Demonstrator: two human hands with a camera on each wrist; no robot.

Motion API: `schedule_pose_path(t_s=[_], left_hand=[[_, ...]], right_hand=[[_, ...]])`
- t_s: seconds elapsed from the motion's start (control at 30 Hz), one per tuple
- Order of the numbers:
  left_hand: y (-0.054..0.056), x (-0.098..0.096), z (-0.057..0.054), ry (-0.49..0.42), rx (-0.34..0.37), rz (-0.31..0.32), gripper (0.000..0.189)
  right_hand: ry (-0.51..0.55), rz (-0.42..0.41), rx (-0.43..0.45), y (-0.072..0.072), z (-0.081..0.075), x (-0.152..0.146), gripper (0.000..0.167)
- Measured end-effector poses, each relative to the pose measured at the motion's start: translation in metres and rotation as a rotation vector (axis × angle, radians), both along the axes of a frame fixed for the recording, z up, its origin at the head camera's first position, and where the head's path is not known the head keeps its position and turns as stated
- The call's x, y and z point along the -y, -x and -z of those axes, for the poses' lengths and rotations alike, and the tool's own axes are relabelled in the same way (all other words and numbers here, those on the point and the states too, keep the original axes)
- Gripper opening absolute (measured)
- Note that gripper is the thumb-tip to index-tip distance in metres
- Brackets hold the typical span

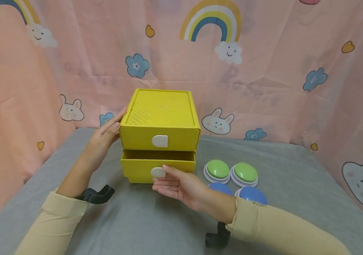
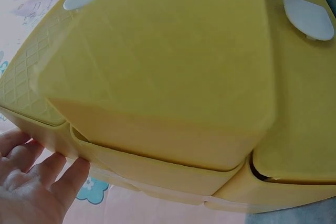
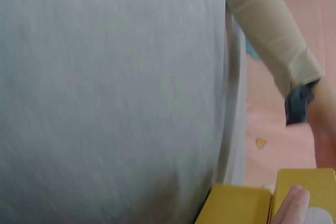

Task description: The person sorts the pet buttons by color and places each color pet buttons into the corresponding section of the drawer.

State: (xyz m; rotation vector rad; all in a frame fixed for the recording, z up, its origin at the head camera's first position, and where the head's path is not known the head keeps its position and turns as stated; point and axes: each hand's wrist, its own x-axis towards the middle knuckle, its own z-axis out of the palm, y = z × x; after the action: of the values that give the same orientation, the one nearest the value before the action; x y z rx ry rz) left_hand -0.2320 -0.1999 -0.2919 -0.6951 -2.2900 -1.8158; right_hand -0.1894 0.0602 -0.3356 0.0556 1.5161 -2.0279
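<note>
A yellow two-drawer box [image 1: 163, 106] stands on the grey cloth. Its upper drawer [image 1: 136, 138] is closed, and the lower drawer [image 1: 136, 167] is pulled partway out, showing its dark inside. My left hand [image 1: 101, 141] rests along the box's left side with fingers extended; the left wrist view shows the fingers [image 2: 47, 174] against the yellow wall. My right hand [image 1: 184, 186] pinches the white handle [image 1: 158, 172] of the lower drawer, thumb on its right edge and fingers below. In the right wrist view, one fingertip [image 3: 295, 203] lies beside that handle.
Two green dome buttons [image 1: 217, 169] with white bases sit right of the box. Two blue dome buttons [image 1: 253, 195] lie in front of them, partly hidden by my right arm. A pink patterned curtain [image 1: 264, 71] hangs behind the grey cloth [image 1: 296, 177].
</note>
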Motion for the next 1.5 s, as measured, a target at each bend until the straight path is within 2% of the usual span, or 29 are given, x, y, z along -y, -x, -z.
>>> schedule_pose_path(t_s=[0.4,0.8,1.1,1.4,1.5], left_hand=[[-0.002,0.001,0.000,0.019,-0.005,-0.007,0.052],[-0.004,0.001,0.002,0.028,-0.002,-0.021,0.056],[-0.002,0.001,0.001,0.019,-0.010,0.007,0.055],[-0.002,0.000,-0.001,0.011,-0.013,0.000,0.054],[-0.002,0.000,-0.001,0.015,-0.015,0.002,0.054]], right_hand=[[-0.007,-0.048,0.008,-0.039,0.002,-0.005,0.055],[-0.023,-0.066,0.029,-0.063,0.009,-0.007,0.054],[0.001,-0.090,0.053,-0.077,0.010,-0.011,0.055],[0.006,-0.134,0.141,-0.090,0.013,-0.015,0.058],[-0.013,-0.141,0.145,-0.095,0.013,-0.016,0.056]])
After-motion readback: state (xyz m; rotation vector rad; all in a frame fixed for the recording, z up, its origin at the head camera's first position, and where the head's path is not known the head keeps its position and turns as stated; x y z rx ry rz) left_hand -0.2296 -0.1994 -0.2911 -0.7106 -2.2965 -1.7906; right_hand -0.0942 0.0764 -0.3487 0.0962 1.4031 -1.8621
